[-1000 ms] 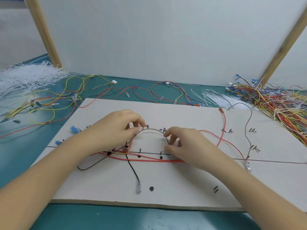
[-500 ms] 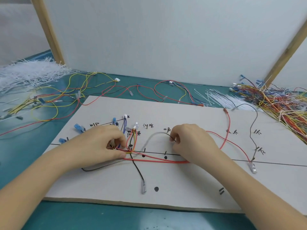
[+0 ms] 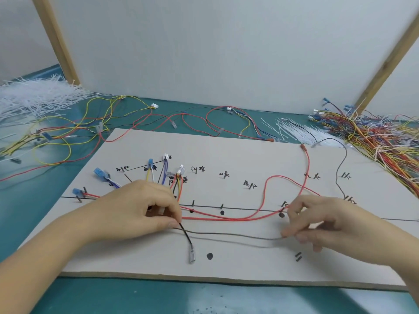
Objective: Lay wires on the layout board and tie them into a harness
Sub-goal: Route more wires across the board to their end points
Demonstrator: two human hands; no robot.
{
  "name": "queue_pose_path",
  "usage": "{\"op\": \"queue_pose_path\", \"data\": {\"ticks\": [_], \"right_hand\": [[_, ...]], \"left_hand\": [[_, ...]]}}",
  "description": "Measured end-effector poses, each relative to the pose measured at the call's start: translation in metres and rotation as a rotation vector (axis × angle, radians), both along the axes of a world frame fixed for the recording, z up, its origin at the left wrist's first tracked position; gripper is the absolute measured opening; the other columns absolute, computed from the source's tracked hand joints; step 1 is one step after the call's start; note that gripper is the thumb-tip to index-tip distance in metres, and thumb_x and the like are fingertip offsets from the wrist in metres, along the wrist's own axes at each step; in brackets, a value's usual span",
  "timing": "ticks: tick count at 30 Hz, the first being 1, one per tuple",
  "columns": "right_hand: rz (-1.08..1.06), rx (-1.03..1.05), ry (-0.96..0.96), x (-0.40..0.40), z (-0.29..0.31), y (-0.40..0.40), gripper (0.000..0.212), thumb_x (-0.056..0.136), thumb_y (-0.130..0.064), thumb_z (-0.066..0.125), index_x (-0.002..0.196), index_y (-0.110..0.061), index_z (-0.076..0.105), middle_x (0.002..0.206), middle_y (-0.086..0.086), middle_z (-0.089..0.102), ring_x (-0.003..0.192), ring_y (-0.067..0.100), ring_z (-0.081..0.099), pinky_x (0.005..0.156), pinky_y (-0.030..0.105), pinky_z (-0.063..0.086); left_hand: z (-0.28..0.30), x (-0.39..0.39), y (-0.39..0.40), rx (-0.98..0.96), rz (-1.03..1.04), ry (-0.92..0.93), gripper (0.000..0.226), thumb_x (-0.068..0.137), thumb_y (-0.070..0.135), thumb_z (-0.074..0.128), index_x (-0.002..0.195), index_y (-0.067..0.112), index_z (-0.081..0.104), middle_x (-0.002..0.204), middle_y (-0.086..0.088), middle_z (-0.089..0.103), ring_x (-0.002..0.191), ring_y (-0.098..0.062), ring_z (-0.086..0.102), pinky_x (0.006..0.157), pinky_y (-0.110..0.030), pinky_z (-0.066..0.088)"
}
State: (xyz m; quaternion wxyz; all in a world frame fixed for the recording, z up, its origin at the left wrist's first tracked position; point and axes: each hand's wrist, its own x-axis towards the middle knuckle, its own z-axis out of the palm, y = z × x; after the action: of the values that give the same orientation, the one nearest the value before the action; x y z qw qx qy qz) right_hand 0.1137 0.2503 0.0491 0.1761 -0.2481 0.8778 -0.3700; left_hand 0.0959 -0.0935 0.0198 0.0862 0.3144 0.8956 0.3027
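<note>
Both hands have dropped toward the near edge of the layout board [image 3: 226, 150] since a moment ago, and the grey wire [image 3: 231, 235], which arched up between them, now lies pulled nearly straight. With my left hand [image 3: 140, 211] I pinch the bundle where a black wire [image 3: 186, 236] leaves my fingertips and runs down to its clear terminal [image 3: 191, 254], near the board's front edge. My right hand [image 3: 317, 220] pinches the grey wire's other end between thumb and forefinger, the other fingers loosely spread.

That wire's long axis runs left to right, parallel to the board's near edge and just below the drawn black line [image 3: 249, 208]. The red wires [image 3: 226, 218] lie between it and the line, sagging along the same course. So the grey wire sits too far toward me: I judge the next move is to carry it away from me, up against the red ones. My right hand holds the free end, so it should lead while my left anchors. Cable ties [image 3: 301, 130] wait beyond the far right edge, nearer my right hand.
</note>
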Motion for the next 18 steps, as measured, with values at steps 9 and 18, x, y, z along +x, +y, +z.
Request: {"op": "queue_pose_path", "data": {"ticks": [9, 18], "right_hand": [[-0.106, 0.132, -0.077, 0.015, -0.001, 0.004, 0.035, 0.077, -0.008, 0.072, 0.073, -0.042, 0.071, 0.08, -0.012, 0.072, 0.072, 0.004, 0.066, 0.069, 0.016, 0.051], [-0.199, 0.341, 0.018, 0.021, 0.002, -0.009, 0.038, 0.074, -0.017, 0.076, 0.073, -0.051, 0.059, 0.079, -0.028, 0.064, 0.068, -0.004, 0.061, 0.065, 0.008, 0.043]], "left_hand": [[-0.001, 0.0, 0.001, -0.026, 0.013, 0.021, 0.016, 0.074, 0.037, 0.06, 0.09, 0.041, 0.061, 0.084, 0.013, 0.061, 0.078, -0.007, 0.057, 0.069, -0.02, 0.044], [-0.003, 0.0, 0.0, -0.034, 0.013, 0.048, 0.018, 0.075, 0.036, 0.059, 0.093, 0.04, 0.061, 0.079, 0.011, 0.062, 0.08, -0.008, 0.057, 0.072, -0.024, 0.045]]}}
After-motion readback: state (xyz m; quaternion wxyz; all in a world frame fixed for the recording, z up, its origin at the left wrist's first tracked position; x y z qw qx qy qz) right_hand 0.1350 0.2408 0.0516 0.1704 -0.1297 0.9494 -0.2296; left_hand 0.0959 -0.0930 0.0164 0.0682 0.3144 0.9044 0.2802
